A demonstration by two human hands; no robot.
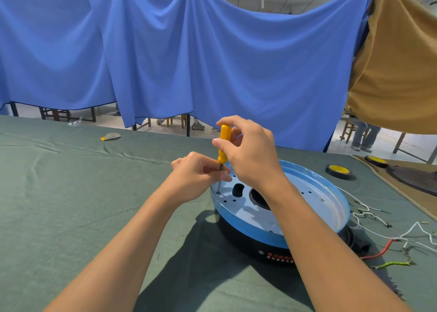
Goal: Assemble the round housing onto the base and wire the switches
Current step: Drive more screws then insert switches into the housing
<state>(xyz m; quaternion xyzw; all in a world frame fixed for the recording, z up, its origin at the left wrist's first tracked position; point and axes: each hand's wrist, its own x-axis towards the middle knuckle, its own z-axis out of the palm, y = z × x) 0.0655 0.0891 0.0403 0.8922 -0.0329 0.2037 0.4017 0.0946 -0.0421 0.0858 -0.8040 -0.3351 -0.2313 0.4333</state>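
Yellow screwdriver (pixel 224 143) stands upright w/ its tip in a screw hole at the left rim of the light-blue round housing (pixel 307 188). The housing sits on the black base (pixel 241 243), on green tablecloth (pixel 71 205). Right hand (pixel 250 153) curls its fingers round the handle; left hand (pixel 201 174) pinches the metal shaft low down. Loose wires (pixel 384 250) lie right of base, black tape roll (pixel 340 171) behind.
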